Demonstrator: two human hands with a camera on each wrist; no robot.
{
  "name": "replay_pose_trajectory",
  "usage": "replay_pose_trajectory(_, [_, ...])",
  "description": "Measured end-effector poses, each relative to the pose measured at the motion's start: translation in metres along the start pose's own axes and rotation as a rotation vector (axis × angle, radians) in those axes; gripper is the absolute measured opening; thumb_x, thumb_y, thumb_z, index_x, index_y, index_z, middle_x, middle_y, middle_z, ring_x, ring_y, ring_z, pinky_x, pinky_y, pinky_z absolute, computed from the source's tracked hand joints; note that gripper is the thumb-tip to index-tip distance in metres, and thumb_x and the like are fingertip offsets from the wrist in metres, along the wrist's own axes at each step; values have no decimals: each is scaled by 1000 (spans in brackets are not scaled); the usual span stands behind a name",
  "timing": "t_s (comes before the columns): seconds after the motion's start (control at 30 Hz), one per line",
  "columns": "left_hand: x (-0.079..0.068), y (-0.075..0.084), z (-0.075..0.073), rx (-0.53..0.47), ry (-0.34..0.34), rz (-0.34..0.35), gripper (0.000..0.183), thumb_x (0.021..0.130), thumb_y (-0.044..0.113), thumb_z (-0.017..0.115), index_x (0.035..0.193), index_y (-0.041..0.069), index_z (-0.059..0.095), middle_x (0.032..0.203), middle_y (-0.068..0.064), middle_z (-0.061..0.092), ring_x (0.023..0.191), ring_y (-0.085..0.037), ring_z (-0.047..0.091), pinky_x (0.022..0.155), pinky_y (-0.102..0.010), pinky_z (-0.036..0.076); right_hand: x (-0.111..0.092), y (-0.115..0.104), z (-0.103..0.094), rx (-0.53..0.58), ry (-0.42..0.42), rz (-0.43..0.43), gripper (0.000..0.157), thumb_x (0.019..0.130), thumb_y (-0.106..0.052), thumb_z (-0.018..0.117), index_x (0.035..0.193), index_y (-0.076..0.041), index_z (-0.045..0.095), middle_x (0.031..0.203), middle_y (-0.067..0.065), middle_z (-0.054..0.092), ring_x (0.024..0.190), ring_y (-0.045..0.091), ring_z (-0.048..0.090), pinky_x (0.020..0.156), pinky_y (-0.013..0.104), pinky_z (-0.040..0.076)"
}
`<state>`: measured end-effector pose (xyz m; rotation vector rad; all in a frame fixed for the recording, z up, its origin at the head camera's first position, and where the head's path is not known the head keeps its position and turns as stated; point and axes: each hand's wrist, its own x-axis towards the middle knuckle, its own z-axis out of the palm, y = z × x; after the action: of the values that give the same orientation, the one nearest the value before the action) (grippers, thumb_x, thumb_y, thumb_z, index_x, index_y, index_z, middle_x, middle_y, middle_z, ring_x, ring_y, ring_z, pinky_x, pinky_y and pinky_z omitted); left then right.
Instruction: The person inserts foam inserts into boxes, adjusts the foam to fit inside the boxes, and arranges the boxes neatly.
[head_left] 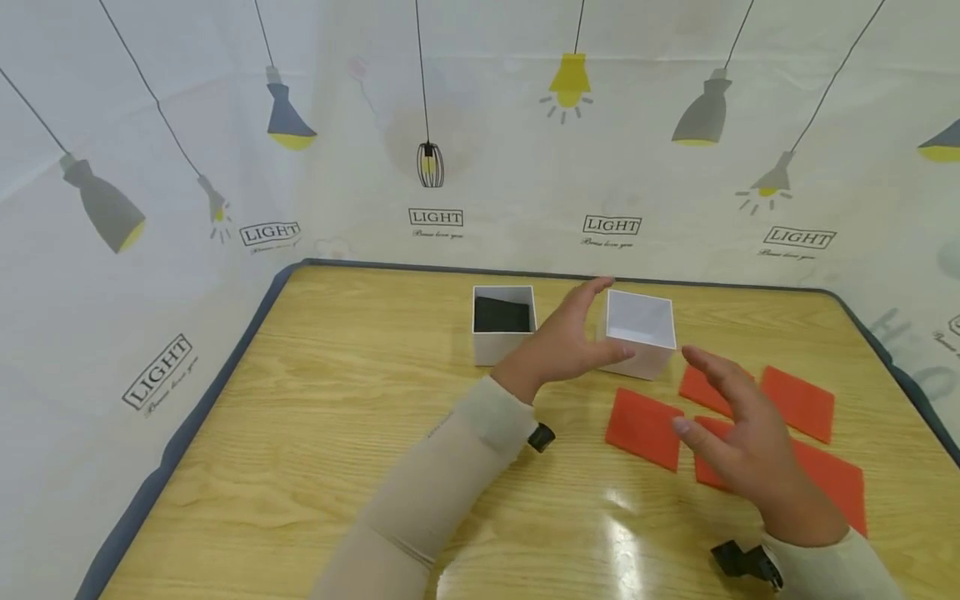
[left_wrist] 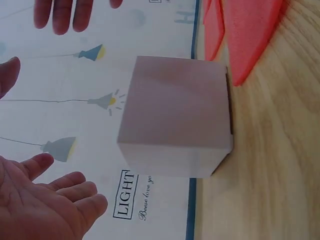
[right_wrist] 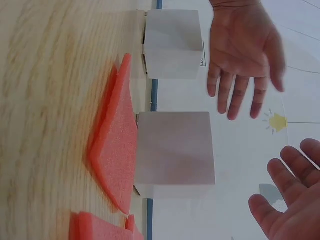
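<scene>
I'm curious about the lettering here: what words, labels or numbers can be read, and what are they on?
"LIGHT": boxed, repeated across the wall covering.
"love you": script beneath it; first word too small to read surely.
"H": large, faint, on the covering's right side.
Right-edge sign: cut off, unreadable.
White boxes, red pieces: no visible text.

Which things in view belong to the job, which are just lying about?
Job, likely:
- left hand, right hand
- right box, between them
- red sheets
- left box, perhaps, with black contents

Just there:
- table
- printed curtain
</scene>
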<state>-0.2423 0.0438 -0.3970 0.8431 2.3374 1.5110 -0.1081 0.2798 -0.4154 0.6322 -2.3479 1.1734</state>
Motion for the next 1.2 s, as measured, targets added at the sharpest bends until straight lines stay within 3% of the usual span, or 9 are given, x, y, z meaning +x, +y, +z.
replay_pose_trajectory(0.2, [14, -13, 15, 51, 12, -46, 101, 91, 45, 80, 169, 26, 18, 174, 3, 18, 154, -22, 33, 123, -48, 36, -3, 5, -5, 22, 4, 50, 86, 79, 14, 78, 157, -4, 47, 157, -2, 51, 145, 2, 44, 114, 10, 32])
replay_pose_trajectory(0.43, [33, -19, 22, 47, 31, -110, 107, 88, 40, 85, 169, 23, 17, 172, -2, 23, 142, -21, 42, 120, -44, 39, -4, 9, -9, 10, -12, 120, 83, 85, 11, 76, 159, -8, 46, 157, -11, 49, 143, 0, 43, 113, 9, 32])
replay_pose_trajectory(0.77, [48, -31, 28, -2, 0, -178, 113, 89, 40, 85, 171, 23, 9, 176, -3, 17, 157, -26, 30, 126, -49, 30, -8, 24, -10, 58, -23, 180, 75, 89, 9, 74, 158, -5, 46, 155, 5, 52, 140, 0, 45, 111, 9, 34])
replay_pose_trajectory(0.83, [49, -32, 28, -12, -2, -182, 113, 89, 41, 85, 171, 25, 8, 177, -3, 16, 158, -26, 28, 127, -49, 29, -8, 25, -9, 67, -40, 204, 74, 91, 9, 72, 158, -5, 45, 155, 0, 51, 140, -1, 45, 110, 9, 34])
replay_pose_trajectory(1.0, [50, -34, 28, -20, -4, -178, 112, 90, 40, 84, 171, 26, 8, 177, -3, 15, 160, -26, 25, 127, -50, 27, -8, 26, -8, 39, -67, 260, 71, 94, 3, 72, 159, -7, 45, 154, 6, 51, 136, -4, 45, 108, 7, 34])
replay_pose_trajectory(1.1, [50, -34, 29, -19, -6, -178, 112, 90, 40, 84, 171, 28, 7, 177, -2, 14, 161, -26, 24, 128, -49, 27, -8, 28, -7, 9, -78, 290, 70, 96, -1, 73, 159, -9, 45, 152, 17, 51, 131, -5, 45, 106, 5, 33])
replay_pose_trajectory(1.2, [50, -35, 29, -27, -14, -174, 112, 91, 40, 83, 171, 28, 6, 178, -1, 13, 161, -26, 22, 128, -50, 26, -9, 32, -6, -25, -98, 315, 70, 96, -5, 76, 159, -11, 46, 150, 16, 52, 128, -2, 46, 103, 4, 33])
